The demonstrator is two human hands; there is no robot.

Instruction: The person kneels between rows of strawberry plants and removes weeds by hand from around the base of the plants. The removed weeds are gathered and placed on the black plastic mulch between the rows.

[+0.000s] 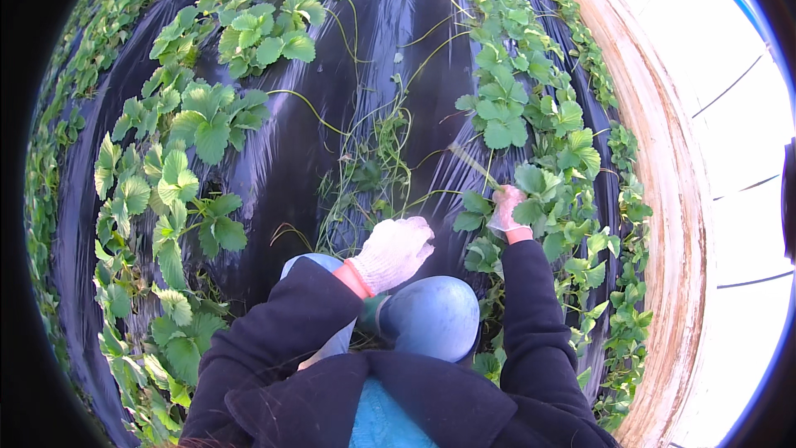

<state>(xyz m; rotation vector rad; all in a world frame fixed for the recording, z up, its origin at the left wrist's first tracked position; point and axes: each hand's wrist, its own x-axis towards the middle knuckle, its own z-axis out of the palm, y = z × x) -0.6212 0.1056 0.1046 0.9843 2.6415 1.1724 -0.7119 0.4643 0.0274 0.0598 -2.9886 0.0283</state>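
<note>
My left hand (pixel 393 254), in a white knitted glove, hangs above my knees with its back turned up. Its fingers curl down, so the palm and anything inside it are hidden. Out to the right, my right hand (pixel 509 206) wears a pale, thin glove and is closed among strawberry leaves (pixel 538 182). From its fingers a thin pale object (pixel 474 167) points up and left; it is blurred, and I cannot tell whether it is a stem or a tool. A tangle of cut or loose runners (pixel 376 162) lies on black plastic film (pixel 435 74) ahead of my knees.
Strawberry plants (pixel 208 118) grow in rows on film-covered beds to the left, and another row (pixel 497 93) runs along the right. Long runners (pixel 432 56) cross the furrow. A pale, soil-streaked strip (pixel 665 155) and white sheeting (pixel 740 199) border the right side.
</note>
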